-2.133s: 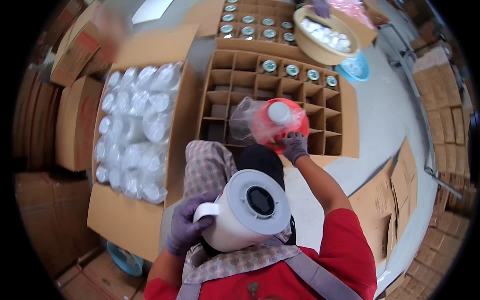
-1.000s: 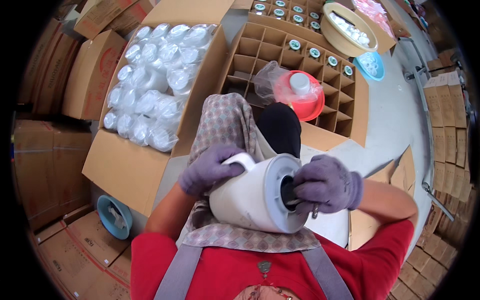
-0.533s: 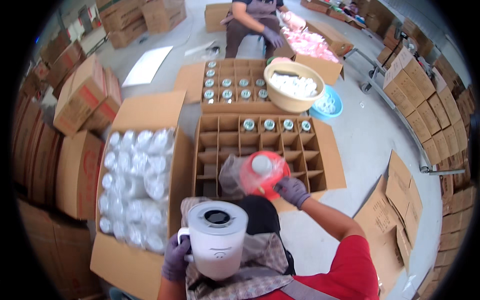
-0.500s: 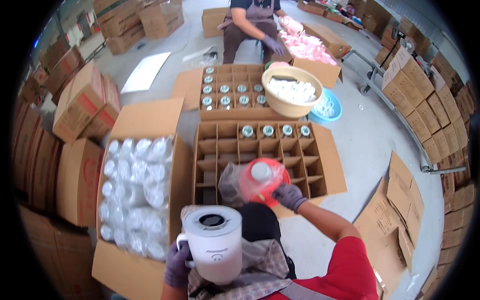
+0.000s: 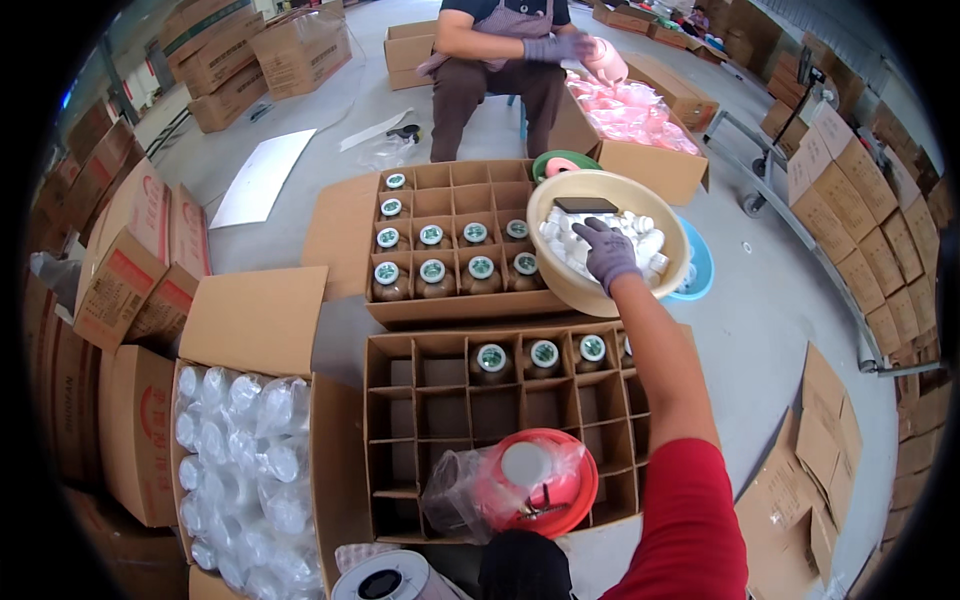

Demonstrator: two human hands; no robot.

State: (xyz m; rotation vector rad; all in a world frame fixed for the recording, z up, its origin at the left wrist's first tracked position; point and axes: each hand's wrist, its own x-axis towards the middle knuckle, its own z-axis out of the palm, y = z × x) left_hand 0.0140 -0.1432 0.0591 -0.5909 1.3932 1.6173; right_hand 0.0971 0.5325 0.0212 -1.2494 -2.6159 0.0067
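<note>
My right hand [image 5: 608, 252], in a grey-purple glove, reaches into the cream basin [image 5: 558, 290] with its fingers spread over small white plastic pieces [image 5: 640, 228]. A dark flat object [image 5: 586, 205] lies among these pieces at the basin's far side. Low at the near edge, the top of a white jug [image 5: 382, 578] shows, with a dark round opening in its lid. My left hand is out of the picture. In front of me a red bowl [image 5: 585, 490] sits on the divided carton, holding a round light-topped item [image 5: 527, 464] and crumpled clear plastic [image 5: 455, 488].
Two divided cartons [image 5: 440, 345] [image 5: 465, 175] hold rows of green-topped bottles. At left, an open carton [image 5: 340, 450] holds plastic-wrapped items. A blue basin [image 5: 702, 262] stands behind the cream one. A co-worker [image 5: 500, 60] holds a pink jug [image 5: 604, 62]. A trolley [image 5: 850, 290] carries stacked boxes.
My right hand has gone from the red bowl out to the cream basin. The white jug has dropped toward the lower edge and my left hand has left view. The co-worker's gloved hand has risen to the pink jug.
</note>
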